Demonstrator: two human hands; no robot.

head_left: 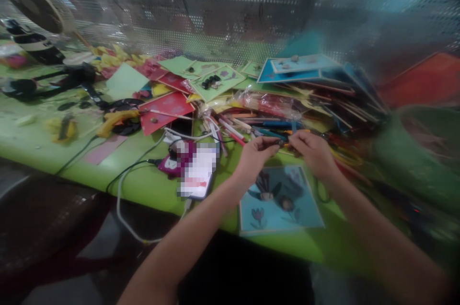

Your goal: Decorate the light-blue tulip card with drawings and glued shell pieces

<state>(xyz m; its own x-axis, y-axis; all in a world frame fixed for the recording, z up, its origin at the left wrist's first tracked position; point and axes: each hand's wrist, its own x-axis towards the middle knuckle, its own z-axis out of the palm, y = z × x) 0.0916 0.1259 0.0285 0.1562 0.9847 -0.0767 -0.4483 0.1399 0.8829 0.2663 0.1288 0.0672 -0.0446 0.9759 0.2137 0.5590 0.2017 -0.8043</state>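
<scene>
My left hand is closed in a pinch on a small dark piece, too small to name. Just right of it, my right hand is also pinched, its fingertips near the same piece; what they hold I cannot make out. Both hands are raised over the far edge of a blue card. On that card are drawn flowers, dark leaf shapes and a few pebble-like pieces. Behind the hands lies a jumble of pens and markers.
A phone with a cable lies left of the card. Farther left are a yellow-handled glue gun, a red card and a dark bottle. Stacked cards stand behind; a green tub is at right.
</scene>
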